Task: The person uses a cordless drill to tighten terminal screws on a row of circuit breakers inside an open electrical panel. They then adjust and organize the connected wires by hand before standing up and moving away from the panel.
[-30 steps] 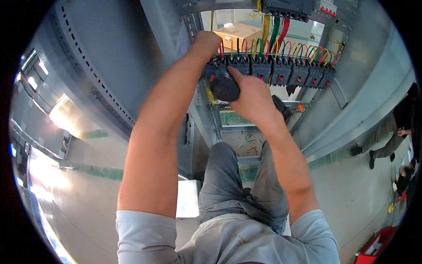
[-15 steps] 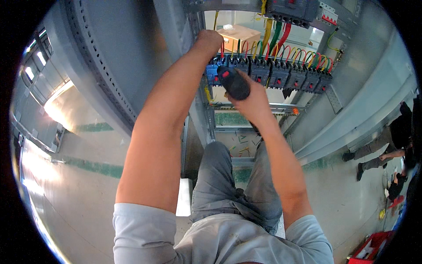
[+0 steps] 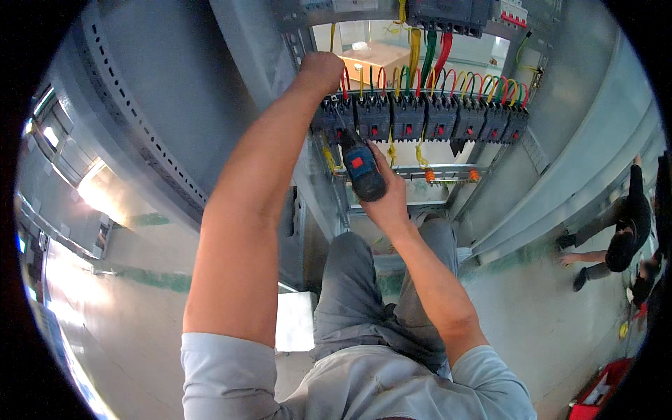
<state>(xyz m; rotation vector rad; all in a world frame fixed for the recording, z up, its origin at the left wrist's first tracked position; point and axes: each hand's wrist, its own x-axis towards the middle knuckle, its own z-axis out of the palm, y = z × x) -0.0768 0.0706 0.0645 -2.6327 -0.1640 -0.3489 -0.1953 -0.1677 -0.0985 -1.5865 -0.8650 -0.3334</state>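
Observation:
My right hand is wrapped round a dark cordless screwdriver with a red patch on top. Its narrow bit points away from me, at the top of the leftmost circuit breaker in a row. At that same breaker's upper end, my left hand is curled closed beside a red wire. The back of the hand hides its fingertips, so what they grip cannot be made out. Red, yellow and green wires arch up from the other circuit breakers along the row.
A metal cabinet frame surrounds the row. Above hangs a larger breaker with thick coloured cables. Behind stands a cardboard box. Below runs a rail with orange insulators. Another person bends over at the right, near a red crate.
My right hand has drawn the screwdriver nearer and tilted it, so its bit now shows at the leftmost breaker. The left hand stays by the red wire. The person at right has bent down further.

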